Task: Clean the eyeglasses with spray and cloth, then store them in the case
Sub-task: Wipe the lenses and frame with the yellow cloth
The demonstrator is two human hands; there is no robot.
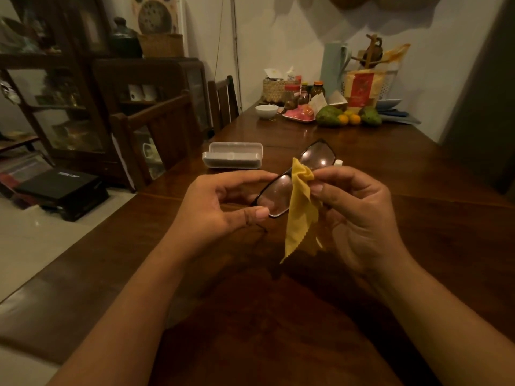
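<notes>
Black-framed eyeglasses (278,195) hang in the air over the dark wooden table (278,316). My left hand (223,207) pinches the frame at the near lens, thumb below and fingers above. A yellow cloth (302,215) drapes over the bridge of the glasses, and my right hand (359,215) pinches its top between thumb and fingers. The far lens (317,156) sticks up past the cloth. A clear plastic case (232,155) lies open on the table behind my left hand. The white tip of the spray bottle (338,162) peeks out behind my right fingers.
At the far end of the table stand a white bowl (266,110), a pink dish (299,114), jars, a woven basket (274,90) and green and orange fruit (345,118). Wooden chairs (156,140) line the left edge, with a dark cabinet (55,93) beyond.
</notes>
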